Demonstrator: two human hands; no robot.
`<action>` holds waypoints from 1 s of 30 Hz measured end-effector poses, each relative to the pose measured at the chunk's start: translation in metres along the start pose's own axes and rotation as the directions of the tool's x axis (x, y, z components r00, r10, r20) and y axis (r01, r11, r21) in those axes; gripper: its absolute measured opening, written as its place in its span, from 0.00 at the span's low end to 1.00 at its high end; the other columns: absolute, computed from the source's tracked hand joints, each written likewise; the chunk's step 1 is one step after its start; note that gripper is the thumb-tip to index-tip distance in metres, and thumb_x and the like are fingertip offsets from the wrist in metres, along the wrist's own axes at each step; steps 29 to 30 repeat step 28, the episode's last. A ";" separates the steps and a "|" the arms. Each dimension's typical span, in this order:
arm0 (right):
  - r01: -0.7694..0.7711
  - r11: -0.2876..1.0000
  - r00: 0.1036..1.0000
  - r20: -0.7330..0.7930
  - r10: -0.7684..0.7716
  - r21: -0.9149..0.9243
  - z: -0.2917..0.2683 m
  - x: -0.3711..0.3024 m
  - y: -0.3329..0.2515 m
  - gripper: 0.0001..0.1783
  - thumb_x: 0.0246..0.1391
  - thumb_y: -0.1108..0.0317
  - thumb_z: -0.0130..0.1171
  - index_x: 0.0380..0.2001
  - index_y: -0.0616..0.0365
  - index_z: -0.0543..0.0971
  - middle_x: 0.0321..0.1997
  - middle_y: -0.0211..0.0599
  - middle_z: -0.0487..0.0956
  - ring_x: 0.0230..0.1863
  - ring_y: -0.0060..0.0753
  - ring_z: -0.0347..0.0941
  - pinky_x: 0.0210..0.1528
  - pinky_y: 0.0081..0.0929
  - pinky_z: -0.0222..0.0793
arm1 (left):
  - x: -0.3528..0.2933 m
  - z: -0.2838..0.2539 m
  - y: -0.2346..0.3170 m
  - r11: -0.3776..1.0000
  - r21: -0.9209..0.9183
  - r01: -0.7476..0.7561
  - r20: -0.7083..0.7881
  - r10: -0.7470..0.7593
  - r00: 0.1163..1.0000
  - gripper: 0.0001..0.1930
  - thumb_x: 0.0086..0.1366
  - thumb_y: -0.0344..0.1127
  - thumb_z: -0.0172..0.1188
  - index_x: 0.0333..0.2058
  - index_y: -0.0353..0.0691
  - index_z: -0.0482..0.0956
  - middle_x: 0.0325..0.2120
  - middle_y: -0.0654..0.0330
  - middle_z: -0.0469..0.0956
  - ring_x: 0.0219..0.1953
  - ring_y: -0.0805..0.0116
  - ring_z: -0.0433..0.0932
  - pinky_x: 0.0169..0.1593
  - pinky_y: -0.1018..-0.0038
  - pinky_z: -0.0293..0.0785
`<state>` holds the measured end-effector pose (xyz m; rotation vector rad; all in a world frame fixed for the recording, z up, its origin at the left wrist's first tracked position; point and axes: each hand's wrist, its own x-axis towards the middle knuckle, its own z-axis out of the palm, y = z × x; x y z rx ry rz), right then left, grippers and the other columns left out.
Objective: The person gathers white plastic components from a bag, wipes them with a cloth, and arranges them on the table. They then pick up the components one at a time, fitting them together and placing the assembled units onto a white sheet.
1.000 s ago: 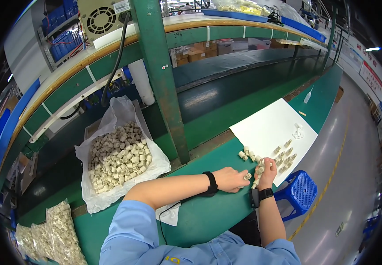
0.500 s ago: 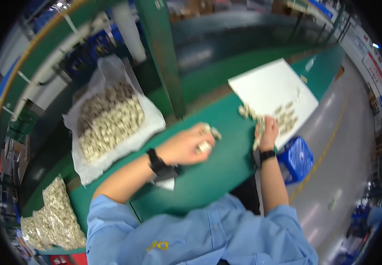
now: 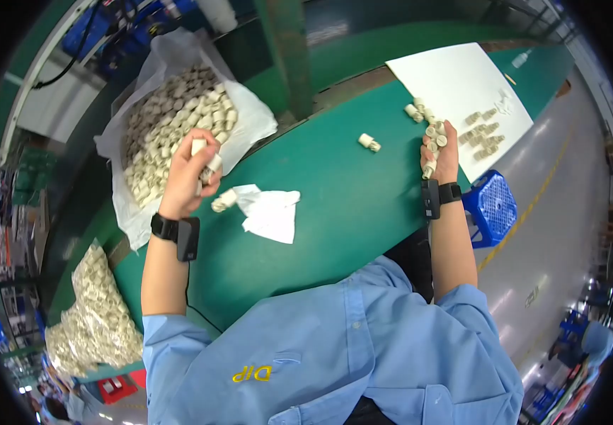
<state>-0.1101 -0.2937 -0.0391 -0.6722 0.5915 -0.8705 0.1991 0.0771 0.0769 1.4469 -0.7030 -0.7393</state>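
Observation:
Cream cylindrical plastic parts [image 3: 199, 145] are gripped in my left hand [image 3: 187, 177], whose fingers curl round them at the near edge of a box lined with a white plastic bag [image 3: 253, 127]. Many like parts [image 3: 154, 152] fill that box, cream in front and greyish behind. My right hand [image 3: 449, 154] is cupped round several more of these parts [image 3: 434, 145] beside the white board [image 3: 448, 74]. A few loose ones [image 3: 415, 110] touch the board's left edge. One lies alone on the green table [image 3: 369, 142]; another [image 3: 224, 201] rests beside a crumpled white cloth or paper [image 3: 271, 214].
Greyish-cream pieces [image 3: 482, 134] stand in rows on the white board. A clear bag stuffed with parts [image 3: 98, 312] leans at the table's left end. A green post [image 3: 285, 57] rises behind the table. To the right, a blue plastic stool [image 3: 494, 205] stands on the floor.
My left hand has moved left from the middle of the table to the lined box, still holding parts. My right hand stays by the board. The view has shifted.

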 end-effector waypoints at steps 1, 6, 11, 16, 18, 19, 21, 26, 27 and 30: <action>0.000 1.000 1.000 -0.025 0.000 0.011 0.008 -0.006 0.001 0.19 0.68 0.50 0.51 0.37 0.57 0.73 0.25 0.37 0.76 0.13 0.25 0.64 0.09 0.19 0.55 | -0.001 -0.007 0.001 0.980 -0.176 0.088 0.010 -0.087 0.996 0.03 0.70 0.30 0.55 0.41 0.44 0.73 0.34 0.66 0.72 0.27 0.75 0.71 0.23 0.81 0.64; 0.029 0.986 1.000 -0.003 -0.030 -0.164 0.036 -0.018 0.012 0.20 0.68 0.49 0.49 0.38 0.56 0.73 0.23 0.37 0.75 0.11 0.24 0.62 0.08 0.17 0.53 | 0.003 -0.033 -0.012 0.965 -0.242 0.104 -0.336 -0.183 0.924 0.03 0.71 0.33 0.54 0.41 0.46 0.73 0.32 0.66 0.70 0.21 0.75 0.68 0.17 0.82 0.54; 0.051 0.971 0.999 0.006 -0.051 -0.234 0.038 -0.022 0.017 0.19 0.69 0.50 0.48 0.39 0.56 0.73 0.23 0.37 0.75 0.11 0.24 0.62 0.08 0.17 0.54 | -0.014 -0.040 -0.016 0.992 -0.084 0.091 -0.382 -0.116 0.917 0.03 0.71 0.32 0.54 0.42 0.46 0.73 0.32 0.66 0.71 0.22 0.77 0.68 0.18 0.82 0.55; 0.043 0.985 0.996 0.081 -0.030 -0.168 0.027 -0.016 0.013 0.18 0.70 0.52 0.47 0.40 0.57 0.73 0.25 0.37 0.75 0.13 0.24 0.64 0.08 0.17 0.55 | -0.075 0.017 -0.059 0.928 0.322 -0.186 -0.252 0.273 0.928 0.06 0.67 0.24 0.59 0.40 0.42 0.74 0.31 0.68 0.74 0.23 0.82 0.69 0.20 0.84 0.61; 0.020 0.983 0.995 0.105 0.000 -0.183 0.025 -0.018 0.014 0.18 0.70 0.53 0.47 0.40 0.57 0.73 0.27 0.37 0.76 0.15 0.24 0.66 0.08 0.17 0.56 | -0.079 0.022 -0.068 0.961 0.242 -0.132 -0.317 0.207 0.926 0.06 0.67 0.24 0.60 0.40 0.41 0.75 0.31 0.67 0.74 0.23 0.82 0.69 0.20 0.83 0.62; 0.043 0.981 0.991 0.136 -0.017 -0.190 0.026 -0.020 0.015 0.17 0.70 0.53 0.48 0.41 0.58 0.73 0.30 0.37 0.76 0.18 0.24 0.67 0.09 0.17 0.57 | -0.078 0.022 -0.072 0.982 0.158 -0.106 -0.365 0.157 0.918 0.06 0.66 0.24 0.60 0.39 0.40 0.75 0.31 0.67 0.74 0.24 0.82 0.69 0.20 0.83 0.63; 0.098 0.975 0.977 0.204 -0.056 -0.201 0.025 -0.020 0.014 0.17 0.70 0.53 0.48 0.42 0.58 0.72 0.37 0.36 0.76 0.23 0.24 0.70 0.10 0.17 0.59 | -0.078 0.017 -0.078 0.995 0.067 -0.072 -0.426 0.093 0.900 0.06 0.66 0.23 0.60 0.39 0.39 0.75 0.31 0.67 0.74 0.24 0.82 0.70 0.20 0.82 0.64; 0.083 0.978 0.971 0.235 -0.037 -0.190 0.015 -0.018 0.014 0.17 0.70 0.53 0.48 0.45 0.58 0.71 0.46 0.34 0.74 0.32 0.26 0.72 0.12 0.17 0.63 | -0.079 0.001 -0.089 0.999 -0.037 -0.037 -0.334 0.023 0.942 0.06 0.68 0.25 0.59 0.41 0.40 0.75 0.32 0.65 0.75 0.24 0.80 0.71 0.20 0.79 0.66; 0.091 0.980 0.972 0.229 -0.049 -0.176 0.015 -0.018 0.015 0.17 0.70 0.53 0.48 0.46 0.57 0.71 0.45 0.34 0.74 0.31 0.27 0.72 0.12 0.16 0.64 | -0.080 0.000 -0.092 0.992 -0.117 -0.047 -0.315 0.008 0.949 0.06 0.68 0.25 0.59 0.42 0.41 0.75 0.33 0.65 0.75 0.24 0.79 0.71 0.20 0.79 0.66; 0.099 0.982 0.973 0.222 -0.062 -0.162 0.015 -0.018 0.015 0.17 0.70 0.53 0.48 0.47 0.56 0.70 0.44 0.34 0.75 0.31 0.28 0.73 0.12 0.16 0.65 | -0.081 0.000 -0.094 0.979 -0.197 -0.055 -0.294 -0.006 0.956 0.06 0.68 0.25 0.59 0.42 0.42 0.75 0.34 0.64 0.75 0.24 0.78 0.71 0.21 0.79 0.66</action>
